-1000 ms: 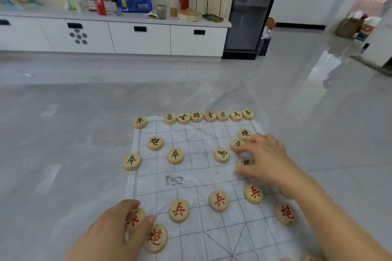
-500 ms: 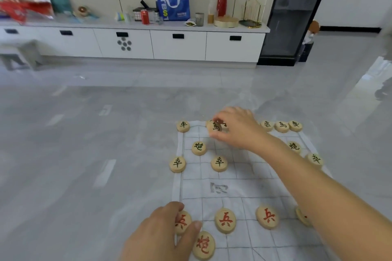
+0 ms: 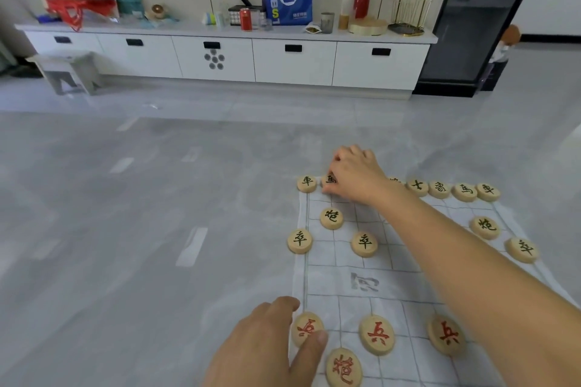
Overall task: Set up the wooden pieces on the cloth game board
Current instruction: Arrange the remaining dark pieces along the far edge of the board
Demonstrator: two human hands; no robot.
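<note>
A white cloth game board (image 3: 361, 284) lies on the grey floor, with round wooden pieces on it. My right hand (image 3: 353, 174) reaches to the far row and pinches a black-lettered piece (image 3: 329, 180), which sits beside the corner piece (image 3: 307, 183). More black-lettered pieces (image 3: 440, 189) line the far row to the right, and others (image 3: 332, 218) stand in the rows below. My left hand (image 3: 267, 345) pinches a red-lettered piece (image 3: 305, 327) at the board's near left edge between thumb and forefinger. Other red-lettered pieces (image 3: 376, 334) lie close by.
A long white cabinet (image 3: 220, 56) with bags, a can and cups on top runs along the far wall. A small grey stool (image 3: 67, 71) stands at its left end and a dark glass cabinet (image 3: 481, 19) at its right. Bare grey floor (image 3: 141, 214) spreads left of the board.
My right hand picked a black-lettered piece from the right middle of the board and carried it left to the far row, beside the corner piece. My left hand kept its hold.
</note>
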